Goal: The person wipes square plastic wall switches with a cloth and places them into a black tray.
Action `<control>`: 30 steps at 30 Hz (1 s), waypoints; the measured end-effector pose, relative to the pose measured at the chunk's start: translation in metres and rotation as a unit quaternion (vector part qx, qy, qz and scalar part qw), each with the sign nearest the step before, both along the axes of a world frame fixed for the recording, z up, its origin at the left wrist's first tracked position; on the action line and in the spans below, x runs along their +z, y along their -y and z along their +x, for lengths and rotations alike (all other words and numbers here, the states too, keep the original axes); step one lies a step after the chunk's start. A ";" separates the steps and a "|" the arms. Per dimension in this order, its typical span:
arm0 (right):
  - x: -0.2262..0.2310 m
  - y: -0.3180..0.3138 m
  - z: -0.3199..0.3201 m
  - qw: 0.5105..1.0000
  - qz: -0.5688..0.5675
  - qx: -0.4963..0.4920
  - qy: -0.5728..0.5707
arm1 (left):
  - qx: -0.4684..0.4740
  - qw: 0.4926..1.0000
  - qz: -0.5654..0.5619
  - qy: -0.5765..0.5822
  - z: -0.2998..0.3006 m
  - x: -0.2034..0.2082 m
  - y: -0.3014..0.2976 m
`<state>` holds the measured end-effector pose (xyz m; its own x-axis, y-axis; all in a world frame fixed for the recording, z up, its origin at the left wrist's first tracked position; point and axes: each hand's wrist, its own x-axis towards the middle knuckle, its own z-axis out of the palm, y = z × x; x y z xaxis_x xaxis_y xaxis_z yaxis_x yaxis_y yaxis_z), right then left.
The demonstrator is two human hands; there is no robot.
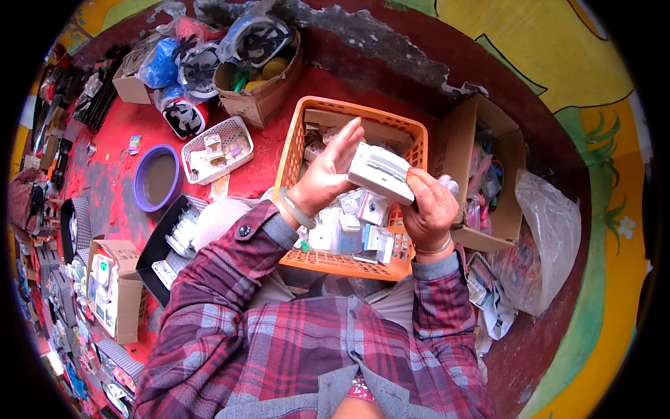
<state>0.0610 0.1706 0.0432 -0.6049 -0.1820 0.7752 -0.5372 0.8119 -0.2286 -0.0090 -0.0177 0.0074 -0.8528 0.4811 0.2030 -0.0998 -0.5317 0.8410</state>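
Hovering over the orange basket [296, 143], which is packed with small boxes [373, 207], is the white box [380, 171], the right hand's [431, 208] grip closed on one end, the left hand [321, 178] open-fingered at the other, though whether its thumb bears weight I can't tell! Across the red floor [265, 145], the white basket [227, 170] carries little boxes, the purple basin [139, 183] murky liquid [159, 178], the cardboard box [457, 138] a bright jumble too tangled to make out. Hands hide part of the orange basket's load, goods far left run off into darkness, and a painted wall [530, 56] curves round.
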 end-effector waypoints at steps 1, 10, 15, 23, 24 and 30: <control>0.001 0.001 0.002 1.000 0.021 -0.007 -0.019 | -0.090 0.985 0.080 0.120 0.000 -0.001 0.003; 0.007 0.009 -0.001 0.995 0.103 -0.004 0.002 | -0.152 0.903 0.216 0.339 -0.003 0.003 0.006; -0.022 -0.019 -0.012 0.845 -0.432 -0.016 0.315 | -0.071 0.928 0.180 0.319 -0.009 0.001 0.004; 0.007 0.008 -0.018 0.675 -0.687 0.170 0.210 | -0.101 0.955 0.088 0.263 0.009 -0.012 -0.012; 0.000 0.013 -0.012 0.757 -0.559 0.191 0.281 | -0.103 0.958 0.091 0.250 0.013 -0.009 -0.013; -0.031 0.036 -0.016 0.971 -0.068 0.096 0.209 | -0.037 0.979 0.073 0.187 0.010 -0.019 -0.012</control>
<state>0.0447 0.1344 0.0127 -0.8367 -0.2348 0.4947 -0.5127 0.6534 -0.5569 0.0007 -0.0054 -0.0115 -0.8448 0.5332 -0.0449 -0.4285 -0.6239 0.6536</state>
